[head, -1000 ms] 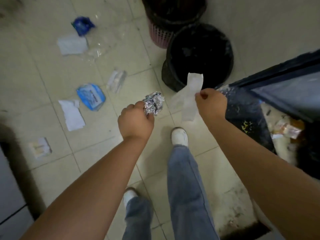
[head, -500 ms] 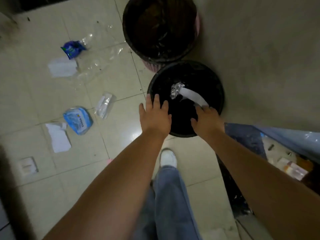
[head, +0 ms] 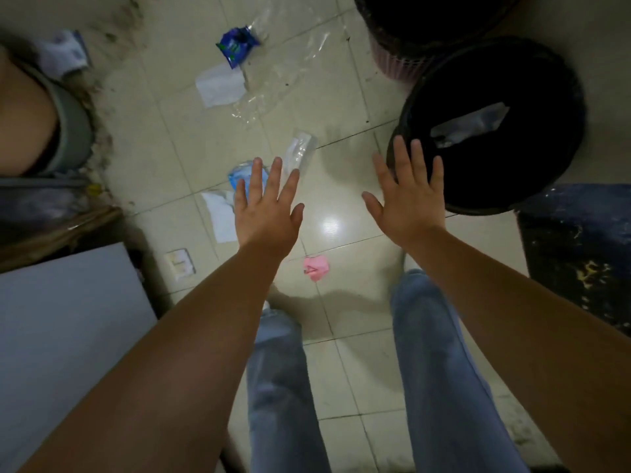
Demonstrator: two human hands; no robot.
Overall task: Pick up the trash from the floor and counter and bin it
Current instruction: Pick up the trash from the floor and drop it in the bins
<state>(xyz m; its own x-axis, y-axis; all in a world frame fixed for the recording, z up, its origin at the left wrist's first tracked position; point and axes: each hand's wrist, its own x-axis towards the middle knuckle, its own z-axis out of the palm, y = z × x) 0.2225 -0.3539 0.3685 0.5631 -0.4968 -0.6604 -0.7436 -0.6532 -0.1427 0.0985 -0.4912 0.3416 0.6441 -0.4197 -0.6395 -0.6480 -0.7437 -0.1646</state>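
Observation:
My left hand [head: 268,204] is open and empty, fingers spread, hovering over a light blue packet [head: 239,174] and a white paper scrap [head: 220,216] on the floor. My right hand [head: 406,196] is open and empty beside the left rim of the black bin [head: 553,186]. A white paper strip [head: 471,126] lies inside that bin. On the tiles lie a clear wrapper [head: 300,153], a pink paper piece [head: 316,268], a small cream packet [head: 179,264], a white sheet [head: 220,85], a dark blue wrapper [head: 235,46] and clear plastic film [head: 283,76].
A second bin with a pink base [head: 396,63] stands behind the black one. A dark speckled block [head: 580,250] is at the right. A pale cabinet top [head: 61,329] fills the lower left, with clutter [head: 51,138] above it. My jeans-clad legs [head: 440,370] stand below.
The foil ball and paper strip left my hands and dropped into the black bin. Both hands then opened and drew back to the left, the left one now over the floor litter.

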